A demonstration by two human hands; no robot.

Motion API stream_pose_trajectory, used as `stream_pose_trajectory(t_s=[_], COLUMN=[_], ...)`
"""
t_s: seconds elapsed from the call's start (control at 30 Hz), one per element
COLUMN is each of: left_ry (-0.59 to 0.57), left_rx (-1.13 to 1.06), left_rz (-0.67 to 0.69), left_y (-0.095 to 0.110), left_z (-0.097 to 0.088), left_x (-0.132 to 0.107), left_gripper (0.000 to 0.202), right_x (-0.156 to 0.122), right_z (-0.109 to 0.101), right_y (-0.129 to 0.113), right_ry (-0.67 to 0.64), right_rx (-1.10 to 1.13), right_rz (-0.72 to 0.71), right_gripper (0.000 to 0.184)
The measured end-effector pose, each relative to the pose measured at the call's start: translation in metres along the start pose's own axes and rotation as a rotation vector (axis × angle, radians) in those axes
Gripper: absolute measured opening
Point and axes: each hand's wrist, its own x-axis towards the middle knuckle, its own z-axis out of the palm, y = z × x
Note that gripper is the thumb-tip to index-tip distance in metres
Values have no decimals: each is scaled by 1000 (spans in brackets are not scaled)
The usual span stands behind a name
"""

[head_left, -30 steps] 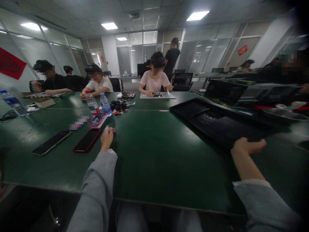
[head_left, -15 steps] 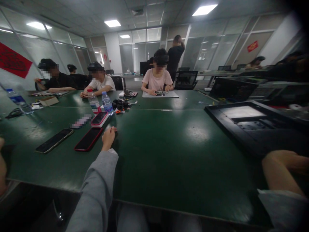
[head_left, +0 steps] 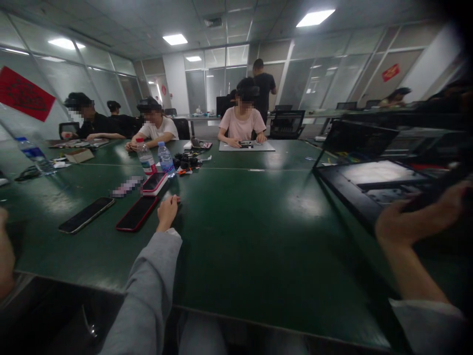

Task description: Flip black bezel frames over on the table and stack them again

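My left hand (head_left: 167,212) rests on the green table (head_left: 258,231) in a grey sleeve. Its fingers are curled, with a small pale thing at the fingertips that I cannot make out. It lies just right of a red phone (head_left: 136,213). My right hand (head_left: 417,219) is raised at the far right. Its fingers are wrapped round a dark edge of a black laptop-like case (head_left: 369,180), whose lid (head_left: 354,139) stands up behind it. The hand is somewhat blurred.
A black phone (head_left: 87,215), a pink-cased phone (head_left: 154,182) and two water bottles (head_left: 155,158) lie left of centre. Several people sit at the far side of the table, and one stands behind. Another person's hand (head_left: 5,256) shows at the left edge.
My right hand has risen and moved right, from resting near the case's front to gripping its edge. The black case has shifted right and its lid now stands up. My left hand has stayed put.
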Motion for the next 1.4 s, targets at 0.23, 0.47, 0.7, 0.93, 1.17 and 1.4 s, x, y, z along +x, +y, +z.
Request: stream_pose_trajectory(t_s=[0.23,0.47,0.7,0.93,1.17,1.4], left_ry=[19,39,47,149,229,313], left_rx=[-37,-182,-543,-665,-595,-569], left_rz=[5,44,123,7,-86,-58], left_y=[1,4,8,6,15,11], left_z=[0,5,17,14,7,7], left_x=[-1,-2,3,3,-6,-2], left_gripper=[43,45,60,48,40,35], right_x=[-22,-31,-53,-59,-87,-90], right_z=[5,-6,17,46,80,82], right_y=[-79,-125,-149,-148,-115,-111], right_ry=[-116,-145,-395,-357,-739,-777], right_rx=[105,350,425,412,517,530], right_rz=[-263,-42,54,41,76,79], right_gripper=[75,71,65,56,53,51])
